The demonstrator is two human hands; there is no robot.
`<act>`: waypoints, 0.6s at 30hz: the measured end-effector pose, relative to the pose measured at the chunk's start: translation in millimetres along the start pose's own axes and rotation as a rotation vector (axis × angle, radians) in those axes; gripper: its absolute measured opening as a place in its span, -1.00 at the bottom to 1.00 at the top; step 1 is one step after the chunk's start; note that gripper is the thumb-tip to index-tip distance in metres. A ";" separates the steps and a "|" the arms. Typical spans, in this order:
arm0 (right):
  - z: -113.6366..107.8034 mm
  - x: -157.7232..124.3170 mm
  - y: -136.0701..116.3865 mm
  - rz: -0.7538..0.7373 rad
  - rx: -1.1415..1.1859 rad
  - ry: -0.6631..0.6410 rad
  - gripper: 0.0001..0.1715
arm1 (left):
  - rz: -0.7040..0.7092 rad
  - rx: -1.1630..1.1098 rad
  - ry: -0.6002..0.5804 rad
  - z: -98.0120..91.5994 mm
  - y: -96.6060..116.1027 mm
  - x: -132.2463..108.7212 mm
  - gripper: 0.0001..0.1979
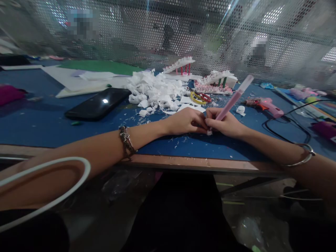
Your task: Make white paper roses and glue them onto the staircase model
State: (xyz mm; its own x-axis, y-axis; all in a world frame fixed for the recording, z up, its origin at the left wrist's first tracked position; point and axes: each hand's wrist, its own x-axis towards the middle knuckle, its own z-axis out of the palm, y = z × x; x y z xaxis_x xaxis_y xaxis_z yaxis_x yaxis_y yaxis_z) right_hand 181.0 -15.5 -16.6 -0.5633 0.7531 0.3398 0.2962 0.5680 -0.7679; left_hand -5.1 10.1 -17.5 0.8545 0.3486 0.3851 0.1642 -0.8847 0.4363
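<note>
Over the table's front part my two hands meet, fingertips close together. My right hand (227, 123) is closed round a pink pen (233, 103), its pale translucent end tilted up to the right and its tip hidden among the fingers. My left hand (185, 120) is closed in a pinch at a small whitish piece (209, 133), which sits right below the fingertips of both hands. What exactly this piece is stays too small to tell. Just behind the hands lies a heap of white paper scraps (157, 89).
A black phone (98, 103) lies left on the blue table (157, 143). Yellow and red rings (201, 98) and two small white stair-like models (181, 66) stand behind. At right are a pink glue gun (269, 106) and a black cable (296, 126). Perforated metal closes the back.
</note>
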 end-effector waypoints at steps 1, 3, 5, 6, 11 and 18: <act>-0.1 -0.3 0.1 0.013 -0.011 0.009 -0.73 | 0.001 0.002 0.002 0.4 0.0 -0.1 -0.87; -0.3 -0.9 0.2 0.032 -0.021 0.026 -0.73 | 0.002 0.012 0.005 0.9 0.1 -0.1 -0.86; -0.3 -1.3 -0.1 0.024 -0.013 0.027 -0.73 | 0.007 0.017 0.007 1.0 0.3 0.1 -0.87; -0.2 -1.4 -0.4 0.010 -0.012 0.022 -0.73 | 0.011 0.020 0.009 0.9 0.6 0.3 -0.87; -0.9 -0.9 -1.7 -0.011 -0.071 0.028 -0.72 | -0.012 0.062 0.006 0.3 2.6 1.4 -0.89; -2.6 -1.0 -5.9 -0.054 -0.113 0.008 -0.71 | -0.022 0.031 0.016 2.1 1.8 2.3 -0.91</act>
State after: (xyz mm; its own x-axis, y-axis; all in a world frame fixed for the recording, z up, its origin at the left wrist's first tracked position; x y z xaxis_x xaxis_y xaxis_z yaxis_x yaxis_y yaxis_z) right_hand 181.9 -18.7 -11.0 -0.5748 0.7226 0.3839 0.3506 0.6414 -0.6824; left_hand -1.8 8.7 -17.6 0.8427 0.3727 0.3885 0.1985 -0.8859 0.4193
